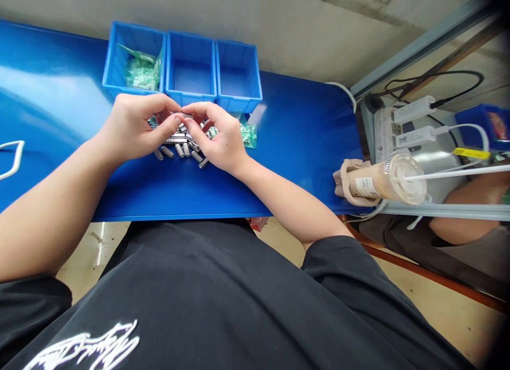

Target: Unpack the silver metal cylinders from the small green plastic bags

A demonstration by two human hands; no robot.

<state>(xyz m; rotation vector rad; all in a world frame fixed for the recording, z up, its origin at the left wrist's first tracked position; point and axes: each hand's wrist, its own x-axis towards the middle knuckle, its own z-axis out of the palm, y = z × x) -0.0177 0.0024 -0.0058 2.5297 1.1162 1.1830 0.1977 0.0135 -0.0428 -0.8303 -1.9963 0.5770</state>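
Over the blue desk, the left hand and right hand meet, and the grip of each seems to pinch one small metal piece between thumb and forefinger, though the fingers hide part of it. A loose pile of metal parts lies on the desk just below, with a green plastic bag beside the right hand and three blue bins behind. The step in hand looks like handling a single piece; the next move probably calls for a light, steady pinch, clear of the pile
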